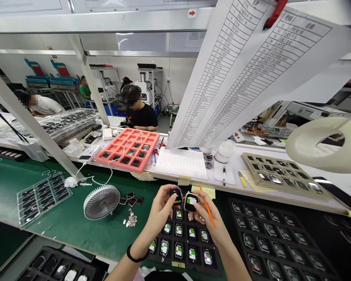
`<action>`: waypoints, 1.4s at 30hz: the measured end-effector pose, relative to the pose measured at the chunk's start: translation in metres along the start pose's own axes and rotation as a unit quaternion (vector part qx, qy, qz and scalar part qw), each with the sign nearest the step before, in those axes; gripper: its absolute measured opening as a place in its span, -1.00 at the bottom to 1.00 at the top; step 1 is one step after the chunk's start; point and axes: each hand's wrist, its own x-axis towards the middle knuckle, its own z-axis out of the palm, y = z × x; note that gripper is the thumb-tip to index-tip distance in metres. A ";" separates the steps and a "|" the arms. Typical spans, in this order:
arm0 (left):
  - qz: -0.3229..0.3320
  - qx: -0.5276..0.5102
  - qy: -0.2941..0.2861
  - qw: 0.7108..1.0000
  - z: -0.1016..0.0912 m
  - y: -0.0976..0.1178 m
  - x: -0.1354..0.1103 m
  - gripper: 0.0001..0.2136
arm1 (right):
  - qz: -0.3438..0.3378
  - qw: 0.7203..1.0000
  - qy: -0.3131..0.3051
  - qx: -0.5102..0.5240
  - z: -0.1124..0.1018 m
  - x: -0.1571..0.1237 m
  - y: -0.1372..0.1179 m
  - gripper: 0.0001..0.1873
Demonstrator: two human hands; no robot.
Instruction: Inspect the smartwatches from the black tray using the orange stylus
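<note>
Seemingly light, stiff and glass-faced, the smartwatch in the left hand and the second smartwatch in the right hand sit pinched by their case edges, a sensible hold, above a black tray near the front edge of the counter, an orange pencil also held in the right.

foam tray: salmon-pink | bench mat: green | pencil: orange
</note>
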 end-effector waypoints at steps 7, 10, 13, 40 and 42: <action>-0.016 0.016 -0.012 1.000 -0.003 0.004 -0.003 -0.66 | 0.020 0.999 0.041 -0.005 0.006 0.000 -0.007 -0.71; -0.016 0.009 -0.014 1.000 -0.005 0.004 -0.003 -0.68 | 0.025 0.999 0.039 -0.001 0.007 0.000 -0.009 -0.71; -0.001 -0.022 -0.027 0.999 -0.007 0.004 -0.003 -0.65 | 0.021 0.999 0.017 0.019 0.007 -0.002 -0.012 -0.68; 0.018 0.063 -0.015 0.998 -0.012 -0.007 0.000 -0.63 | -0.032 0.999 0.003 -0.010 0.000 0.004 -0.002 -0.58; 0.017 0.064 -0.018 0.998 -0.012 -0.007 0.000 -0.62 | -0.028 1.000 0.005 -0.012 0.000 0.004 -0.001 -0.57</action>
